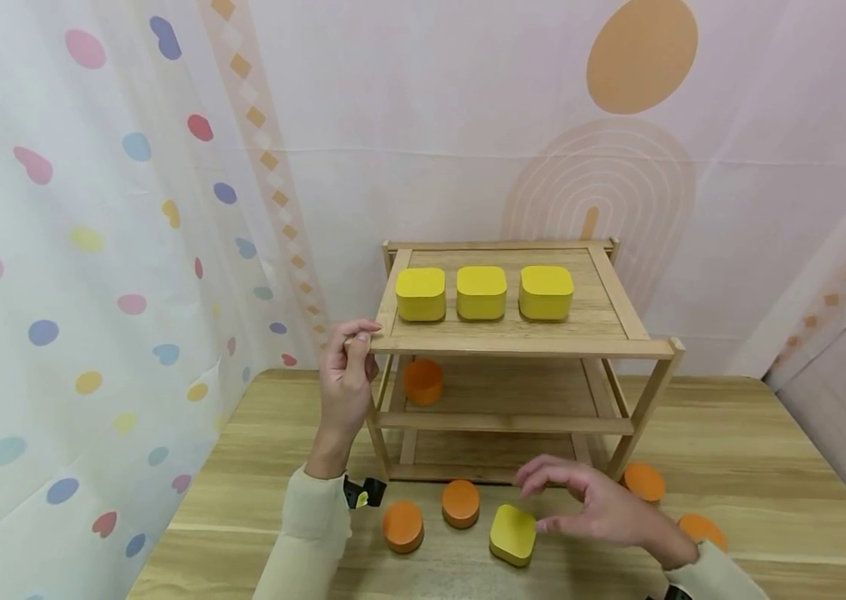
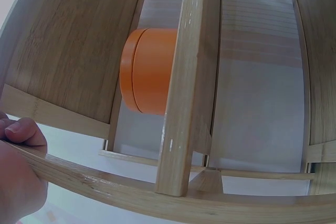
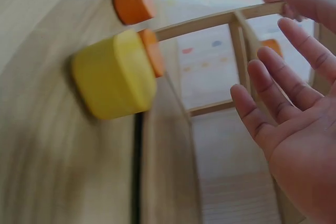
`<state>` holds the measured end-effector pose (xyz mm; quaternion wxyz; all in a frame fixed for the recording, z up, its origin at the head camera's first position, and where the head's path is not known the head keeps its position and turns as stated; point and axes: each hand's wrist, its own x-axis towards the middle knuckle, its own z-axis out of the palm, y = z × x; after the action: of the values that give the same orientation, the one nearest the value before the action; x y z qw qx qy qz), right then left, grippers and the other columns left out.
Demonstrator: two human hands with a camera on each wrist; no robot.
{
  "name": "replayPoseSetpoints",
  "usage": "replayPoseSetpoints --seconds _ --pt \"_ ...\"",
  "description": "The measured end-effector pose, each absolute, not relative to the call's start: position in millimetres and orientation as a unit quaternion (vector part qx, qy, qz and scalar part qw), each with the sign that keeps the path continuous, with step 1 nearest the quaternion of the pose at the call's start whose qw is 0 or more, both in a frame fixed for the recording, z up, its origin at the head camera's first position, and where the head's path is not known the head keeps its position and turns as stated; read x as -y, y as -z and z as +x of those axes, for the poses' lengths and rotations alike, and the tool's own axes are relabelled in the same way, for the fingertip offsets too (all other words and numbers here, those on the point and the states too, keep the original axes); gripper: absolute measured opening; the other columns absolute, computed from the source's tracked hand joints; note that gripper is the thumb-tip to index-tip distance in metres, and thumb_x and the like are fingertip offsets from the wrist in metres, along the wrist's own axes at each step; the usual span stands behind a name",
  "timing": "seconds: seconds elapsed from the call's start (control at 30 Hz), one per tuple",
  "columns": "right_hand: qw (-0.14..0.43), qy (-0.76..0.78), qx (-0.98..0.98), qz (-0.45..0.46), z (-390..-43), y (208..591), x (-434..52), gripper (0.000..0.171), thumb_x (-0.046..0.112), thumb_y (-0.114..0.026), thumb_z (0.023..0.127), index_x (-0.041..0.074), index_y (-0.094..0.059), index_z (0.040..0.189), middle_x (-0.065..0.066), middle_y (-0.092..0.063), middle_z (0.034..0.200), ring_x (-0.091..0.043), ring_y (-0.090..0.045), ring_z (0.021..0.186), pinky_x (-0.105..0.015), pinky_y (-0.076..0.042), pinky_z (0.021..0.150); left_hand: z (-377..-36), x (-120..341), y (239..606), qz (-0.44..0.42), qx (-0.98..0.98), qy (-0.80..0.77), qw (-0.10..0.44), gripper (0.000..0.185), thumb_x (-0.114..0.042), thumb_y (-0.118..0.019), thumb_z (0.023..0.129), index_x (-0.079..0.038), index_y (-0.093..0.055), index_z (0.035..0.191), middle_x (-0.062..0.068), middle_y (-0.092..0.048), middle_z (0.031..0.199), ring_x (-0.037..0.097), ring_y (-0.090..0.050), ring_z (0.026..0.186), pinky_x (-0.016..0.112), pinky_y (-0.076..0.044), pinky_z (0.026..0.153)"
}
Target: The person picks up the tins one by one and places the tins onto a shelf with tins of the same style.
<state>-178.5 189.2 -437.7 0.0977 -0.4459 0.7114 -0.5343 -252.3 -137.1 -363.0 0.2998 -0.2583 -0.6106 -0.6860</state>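
A three-tier wooden shelf rack [image 1: 513, 343] stands on the table. My left hand [image 1: 347, 367] grips its top front-left corner, with the thumb tip [image 2: 21, 129] on the rail [image 2: 131, 195]. Three yellow square boxes [image 1: 483, 292] line the top shelf. An orange round box [image 1: 423, 381] [image 2: 149, 71] sits on the middle shelf. My right hand [image 1: 580, 500] [image 3: 294, 108] hovers with fingers spread and holds nothing, just right of a yellow square box [image 1: 513, 535] [image 3: 113, 74] on the table.
Two orange round boxes [image 1: 403, 526] [image 1: 461, 502] lie on the wooden table [image 1: 768, 467] in front of the rack, and two more [image 1: 644, 481] [image 1: 702, 529] lie to the right. A patterned curtain [image 1: 92, 250] hangs at the left and behind.
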Motion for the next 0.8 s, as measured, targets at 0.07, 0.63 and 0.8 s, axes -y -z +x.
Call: replayPoseSetpoints --seconds 0.07,0.63,0.8 --pt "0.103 0.537 -0.707 -0.448 -178 445 -189 0.029 0.001 -0.068 0.090 0.010 -0.062 0.117 -0.008 -0.058 0.130 -0.018 -0.054 0.123 -0.034 -0.047 0.100 -252 137 363 -0.255 0.613 0.685 0.300 0.027 -0.012 -0.041 0.105 0.012 -0.052 0.107 -0.004 -0.033 0.059 0.010 -0.029 0.047 0.023 -0.026 0.045" --pt "0.149 0.542 -0.725 -0.398 -180 505 -188 0.036 0.014 -0.074 0.089 0.009 -0.061 0.121 -0.020 -0.052 0.134 -0.009 -0.049 0.125 -0.027 -0.043 0.102 -251 136 361 -0.249 0.615 0.687 0.296 0.026 -0.011 -0.041 0.105 0.012 -0.052 0.107 -0.003 -0.034 0.060 0.011 -0.030 0.048 0.023 -0.027 0.045" --pt "0.160 0.539 -0.734 -0.380 -179 511 -185 0.041 0.016 -0.076 0.086 0.012 -0.060 0.123 -0.014 -0.052 0.136 -0.009 -0.048 0.126 -0.023 -0.038 0.106 -252 137 361 -0.249 0.614 0.688 0.296 0.025 -0.010 -0.041 0.105 0.013 -0.052 0.107 -0.003 -0.034 0.060 0.011 -0.030 0.048 0.024 -0.027 0.045"
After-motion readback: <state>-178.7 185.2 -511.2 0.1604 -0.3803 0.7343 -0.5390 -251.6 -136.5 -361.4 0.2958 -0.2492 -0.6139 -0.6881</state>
